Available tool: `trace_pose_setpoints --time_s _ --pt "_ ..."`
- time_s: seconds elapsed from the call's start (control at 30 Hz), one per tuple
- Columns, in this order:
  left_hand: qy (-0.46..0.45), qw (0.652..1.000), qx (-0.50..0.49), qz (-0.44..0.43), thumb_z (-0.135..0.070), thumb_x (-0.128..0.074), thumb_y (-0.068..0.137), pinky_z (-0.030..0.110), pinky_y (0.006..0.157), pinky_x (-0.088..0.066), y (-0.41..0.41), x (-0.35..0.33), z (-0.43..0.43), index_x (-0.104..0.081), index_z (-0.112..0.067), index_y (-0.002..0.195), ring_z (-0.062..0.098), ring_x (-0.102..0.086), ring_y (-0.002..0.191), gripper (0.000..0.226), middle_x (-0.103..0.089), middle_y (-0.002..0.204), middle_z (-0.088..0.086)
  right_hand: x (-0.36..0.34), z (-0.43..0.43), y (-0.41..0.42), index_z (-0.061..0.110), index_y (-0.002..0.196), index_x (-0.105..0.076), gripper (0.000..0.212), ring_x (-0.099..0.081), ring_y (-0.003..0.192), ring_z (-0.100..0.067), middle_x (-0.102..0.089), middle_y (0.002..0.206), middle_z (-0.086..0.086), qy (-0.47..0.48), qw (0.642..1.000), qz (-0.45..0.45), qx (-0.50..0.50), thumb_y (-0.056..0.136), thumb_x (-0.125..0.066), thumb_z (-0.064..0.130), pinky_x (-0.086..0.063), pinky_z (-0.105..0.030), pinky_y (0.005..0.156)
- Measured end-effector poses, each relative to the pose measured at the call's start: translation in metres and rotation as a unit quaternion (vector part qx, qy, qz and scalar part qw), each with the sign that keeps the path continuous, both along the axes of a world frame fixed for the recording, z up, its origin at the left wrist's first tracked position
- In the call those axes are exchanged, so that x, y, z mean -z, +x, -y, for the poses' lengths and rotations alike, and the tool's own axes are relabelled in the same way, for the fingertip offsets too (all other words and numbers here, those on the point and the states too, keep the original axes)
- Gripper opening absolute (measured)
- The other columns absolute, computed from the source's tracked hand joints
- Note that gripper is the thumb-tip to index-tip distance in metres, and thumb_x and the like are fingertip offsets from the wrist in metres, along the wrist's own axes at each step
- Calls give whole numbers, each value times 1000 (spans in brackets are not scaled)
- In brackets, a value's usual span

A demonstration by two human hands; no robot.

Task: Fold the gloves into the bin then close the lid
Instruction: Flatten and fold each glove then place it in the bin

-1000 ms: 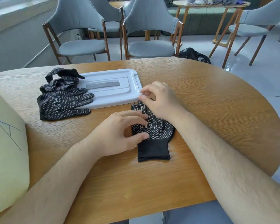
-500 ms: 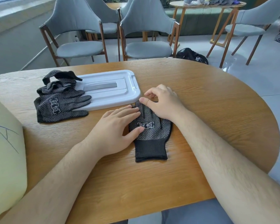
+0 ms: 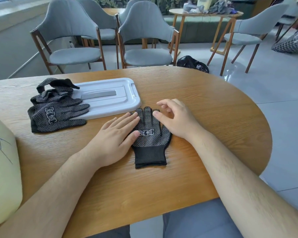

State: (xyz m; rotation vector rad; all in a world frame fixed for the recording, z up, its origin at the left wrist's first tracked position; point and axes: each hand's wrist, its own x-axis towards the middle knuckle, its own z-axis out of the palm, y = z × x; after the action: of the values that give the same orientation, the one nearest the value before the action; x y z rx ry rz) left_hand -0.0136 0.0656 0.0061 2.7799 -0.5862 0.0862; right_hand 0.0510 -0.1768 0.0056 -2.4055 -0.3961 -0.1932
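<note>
Head view: left hand (image 3: 110, 140) flat on glove (image 3: 150, 143)

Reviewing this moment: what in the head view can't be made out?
Head view:
- Pale yellow bin: cut off by the left edge, inside unseen.
- Near glove: the left hand covers its left side. Whether it is one glove or a stacked pair is unclear.
- Glove pile overlapping the lid: layers tangled, count unclear.
- Clutter on the far table: too small.

Likely lounge or meeting area: grey armchairs (image 3: 72, 36), round wooden tables (image 3: 213, 93), tiled floor (image 3: 273, 83).
</note>
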Motion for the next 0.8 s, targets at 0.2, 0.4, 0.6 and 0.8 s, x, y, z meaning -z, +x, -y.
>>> trace_pose_setpoints --time_s 0.2,0.4,0.6,0.8 --pt "-33 998 49 30 -62 -23 99 10 118 6 -5 -1 9 -29 -35 158 -13 -1 149 65 -20 163 -24 6 0 -24 30 100 -76 9 -49 118 -11 -56 120 12 30 990 139 -24 91 -74 32 -42 -34 105" --pt "8 997 78 -4 -63 -20 100 22 125 4 -6 5 14 -15 -36 161 -8 8 151 67 -6 166 -23 8 -3 -39 25 111 -75 20 -53 117 -7 -64 117 12 -46 992 93 -74 95 -68 36 -42 -29 103" --pt "7 997 81 11 -72 -20 96 15 121 9 -9 4 16 -18 -30 161 -7 7 151 78 -7 167 -18 3 -8 -47 25 116 -70 44 -47 124 -9 -61 121 13 -84 992 73 -62 91 -51 57 -41 -34 108" --pt "14 997 79 7 -65 -25 102 14 119 12 -11 3 19 -15 -26 162 -3 8 152 72 -4 168 -14 4 -10 -52 25 130 -61 40 -38 132 -13 -55 135 11 -146 985 65 -59 99 -54 50 -31 -33 111"
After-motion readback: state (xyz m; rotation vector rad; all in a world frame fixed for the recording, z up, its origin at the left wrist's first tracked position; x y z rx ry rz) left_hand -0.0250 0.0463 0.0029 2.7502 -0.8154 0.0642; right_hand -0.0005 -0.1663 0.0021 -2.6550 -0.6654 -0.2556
